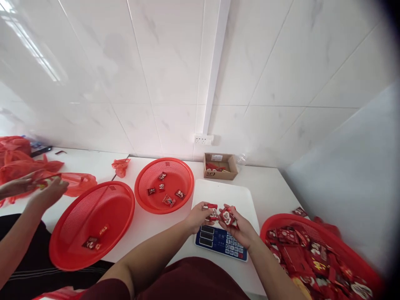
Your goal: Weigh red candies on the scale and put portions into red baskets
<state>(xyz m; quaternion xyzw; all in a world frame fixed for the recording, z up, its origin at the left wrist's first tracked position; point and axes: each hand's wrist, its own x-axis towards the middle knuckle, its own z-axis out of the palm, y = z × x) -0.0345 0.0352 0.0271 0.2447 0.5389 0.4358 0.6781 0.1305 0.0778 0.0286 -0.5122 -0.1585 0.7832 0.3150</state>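
Over the front of a white weighing scale point(229, 193), my left hand point(199, 216) is closed on a small red-and-white wrapped packet point(213, 212). Just right of it, my right hand point(242, 229) grips red wrapped packets point(227, 216) with white printing; how many is unclear. Both hands are close together, above the blue keypad point(218, 241). To their left, a red plastic basket point(139, 196) holds several small wrapped packets point(168, 201). At the lower right, a red basket point(271, 218) is heaped with red packets point(290, 254).
A cardboard box point(229, 175) with red packets stands behind the scale against the tiled wall. On the left, a co-worker's hands point(46, 193) hold something over red plastic bags point(78, 183). Another red basket point(125, 196) with a few packets sits between us.
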